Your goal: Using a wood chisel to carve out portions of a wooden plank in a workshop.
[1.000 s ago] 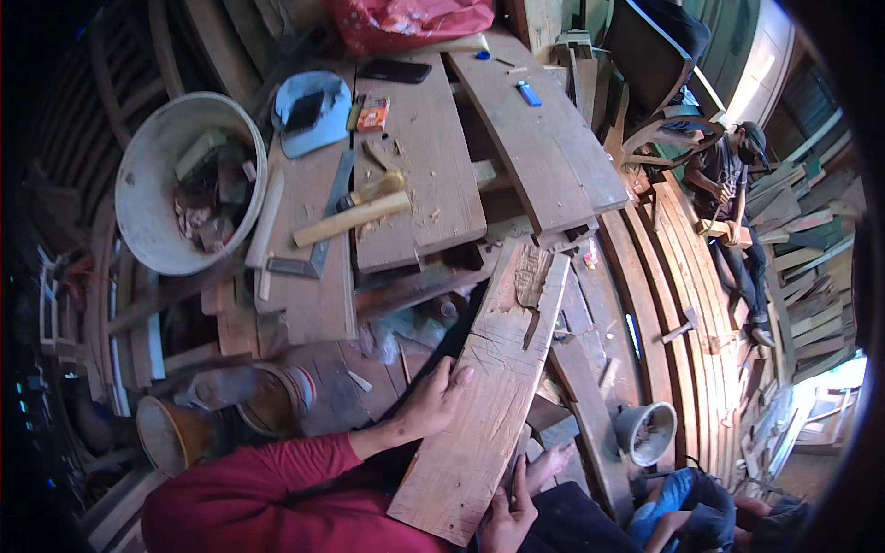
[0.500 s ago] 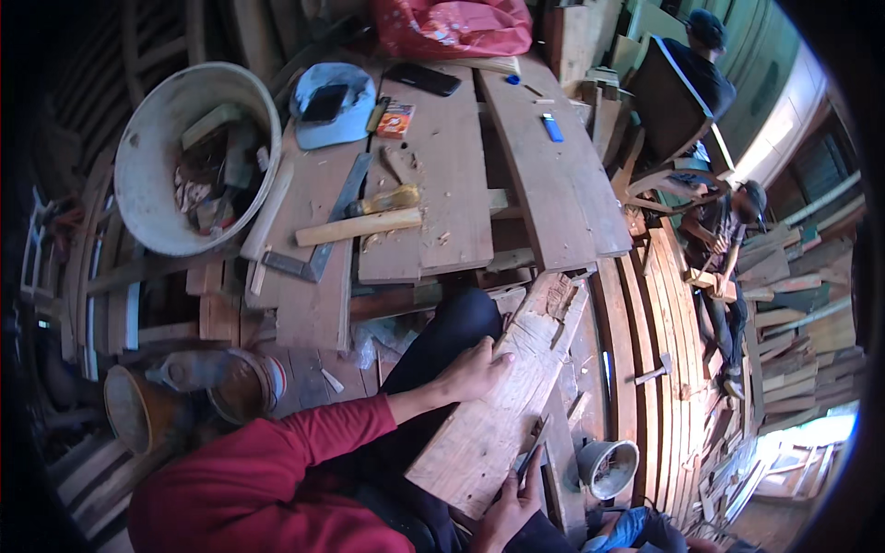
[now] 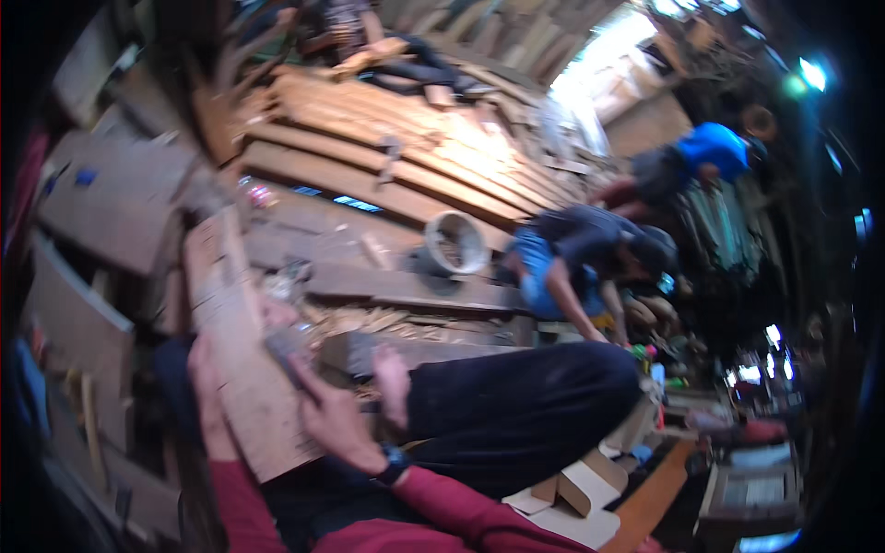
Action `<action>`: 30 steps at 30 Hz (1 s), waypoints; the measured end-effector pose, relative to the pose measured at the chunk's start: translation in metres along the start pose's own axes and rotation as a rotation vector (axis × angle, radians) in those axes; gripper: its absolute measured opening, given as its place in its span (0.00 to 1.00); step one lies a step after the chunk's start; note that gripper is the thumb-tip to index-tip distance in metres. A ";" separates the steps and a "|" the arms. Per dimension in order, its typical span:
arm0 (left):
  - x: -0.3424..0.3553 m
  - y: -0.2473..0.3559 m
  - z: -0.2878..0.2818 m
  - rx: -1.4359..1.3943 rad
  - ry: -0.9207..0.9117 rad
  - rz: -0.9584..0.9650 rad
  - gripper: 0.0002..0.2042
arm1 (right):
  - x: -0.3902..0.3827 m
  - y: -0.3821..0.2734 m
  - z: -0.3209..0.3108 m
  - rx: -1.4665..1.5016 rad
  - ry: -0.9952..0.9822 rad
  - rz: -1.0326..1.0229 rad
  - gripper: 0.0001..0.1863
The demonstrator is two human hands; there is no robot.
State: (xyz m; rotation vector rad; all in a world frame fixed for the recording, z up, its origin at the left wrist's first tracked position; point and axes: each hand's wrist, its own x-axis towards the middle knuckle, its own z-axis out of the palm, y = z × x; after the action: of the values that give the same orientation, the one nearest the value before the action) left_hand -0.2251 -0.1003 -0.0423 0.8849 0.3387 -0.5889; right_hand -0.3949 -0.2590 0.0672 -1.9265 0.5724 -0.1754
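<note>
A long pale wooden board (image 3: 253,373) lies slanting across my lap, with a rough, notched far end. My left hand (image 3: 207,378) grips the board's left edge. Against the opposite edge, my right hand (image 3: 336,419) is closed around a dark, flat, narrow tool (image 3: 288,358); blur hides its exact kind. The tool's far end touches or lies very near the board's right edge. A dark watch (image 3: 394,465) is on my right wrist. My bare foot (image 3: 392,382) rests to the right of the board, beside a wooden block (image 3: 348,355).
Wood shavings (image 3: 387,321) lie beyond the block. A whitish bucket (image 3: 455,244) stands past a dark beam (image 3: 415,288). Long planks (image 3: 369,152) stretch behind. A crouching person (image 3: 590,249) is at right, another in a blue top (image 3: 714,152) farther back. Bench boards (image 3: 120,198) are at left.
The view has swung to the right and blurred, bringing the crouching person and my bent leg into sight. My left hand still holds the board, and the tool stays in my right hand.
</note>
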 end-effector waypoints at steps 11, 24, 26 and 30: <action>-0.059 -0.048 0.058 -0.260 -0.093 -0.237 0.31 | 0.003 0.027 -0.010 -0.195 0.022 0.021 0.32; -0.175 -0.053 0.043 -0.280 -0.132 -0.513 0.40 | 0.006 0.038 -0.010 -0.337 0.141 -0.117 0.37; -0.187 -0.047 0.039 -0.183 -0.114 -0.504 0.41 | 0.003 0.034 -0.023 -0.372 0.064 -0.029 0.37; -0.172 -0.098 -0.025 0.124 0.249 -0.278 0.33 | 0.006 0.030 0.008 -0.488 -0.048 -0.053 0.42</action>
State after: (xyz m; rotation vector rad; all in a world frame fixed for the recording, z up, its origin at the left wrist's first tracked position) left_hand -0.4220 -0.0695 -0.0308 1.0419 0.6636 -0.7640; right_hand -0.3959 -0.2650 0.0358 -2.4129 0.5682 -0.0213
